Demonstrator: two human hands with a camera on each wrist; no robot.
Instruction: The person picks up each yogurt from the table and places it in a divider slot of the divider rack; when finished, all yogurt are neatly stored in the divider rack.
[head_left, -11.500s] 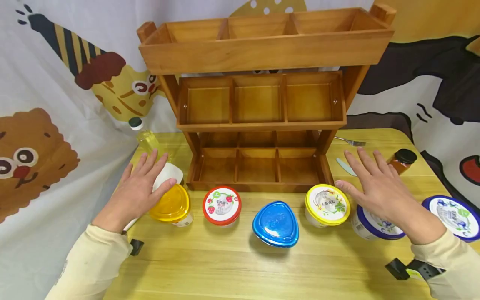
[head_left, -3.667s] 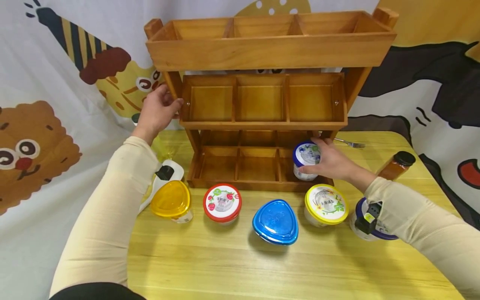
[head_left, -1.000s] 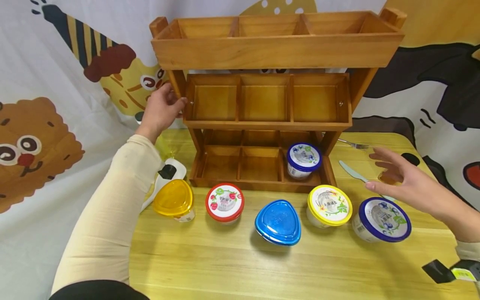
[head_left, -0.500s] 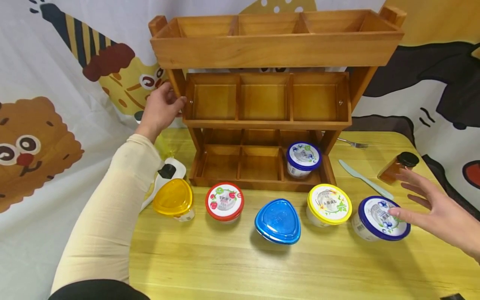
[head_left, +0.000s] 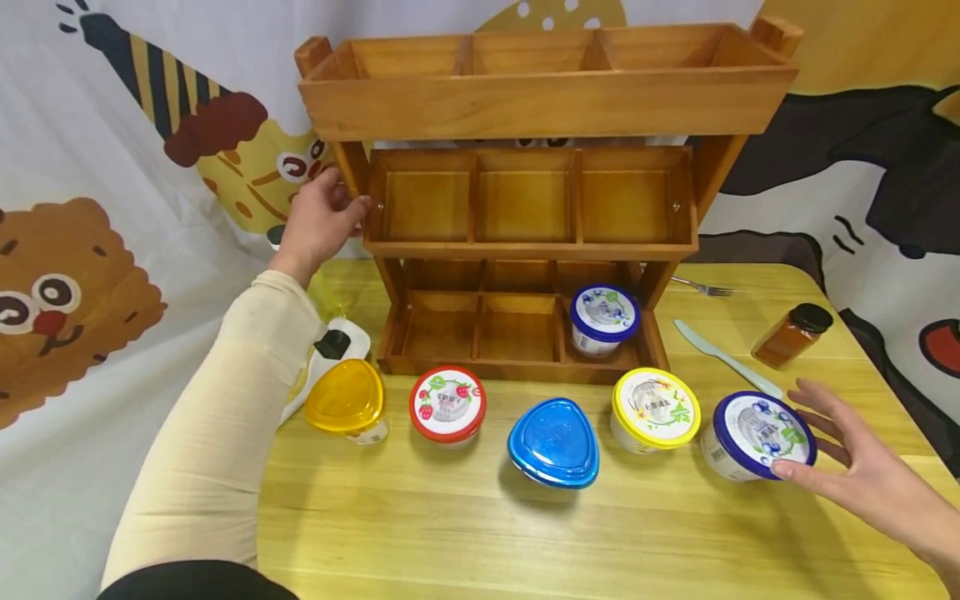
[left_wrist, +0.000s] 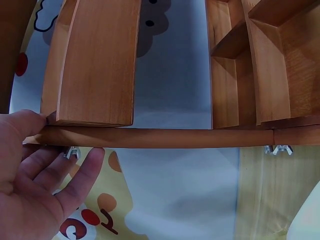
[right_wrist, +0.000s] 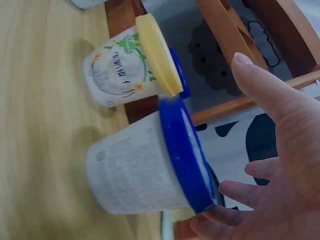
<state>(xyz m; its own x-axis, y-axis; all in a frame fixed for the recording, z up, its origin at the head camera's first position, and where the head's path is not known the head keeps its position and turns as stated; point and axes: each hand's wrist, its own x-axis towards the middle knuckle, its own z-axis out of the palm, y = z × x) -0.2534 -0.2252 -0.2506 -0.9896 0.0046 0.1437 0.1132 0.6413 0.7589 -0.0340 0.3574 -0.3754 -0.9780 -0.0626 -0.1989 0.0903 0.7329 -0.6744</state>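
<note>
My left hand [head_left: 322, 218] grips the left upright post [left_wrist: 165, 137] of a wooden three-tier rack [head_left: 547, 107], thumb on one side and fingers on the other. At the right, my right hand [head_left: 862, 462] spreads its thumb and fingers beside a white tub with a dark blue lid [head_left: 765, 435], printed with blueberries. In the right wrist view, fingertips [right_wrist: 212, 220] lie right at the lid's lower edge, while the thumb stands apart from it. A similar blue-lidded tub [head_left: 604, 321] sits in the rack's bottom right compartment.
Along the rack's front stand a yellow-lidded tub [head_left: 656, 408], a blue three-cornered tub [head_left: 555, 443], a red-lidded tub [head_left: 447, 405] and an orange-lidded tub [head_left: 347, 397]. A pale knife [head_left: 727, 358], fork [head_left: 705, 287] and amber jar [head_left: 792, 335] lie at right.
My right hand put one blue-lidded tub into the bottom right compartment, released it, and moved right and down to the other. My left hand went to the post and has stayed there.
</note>
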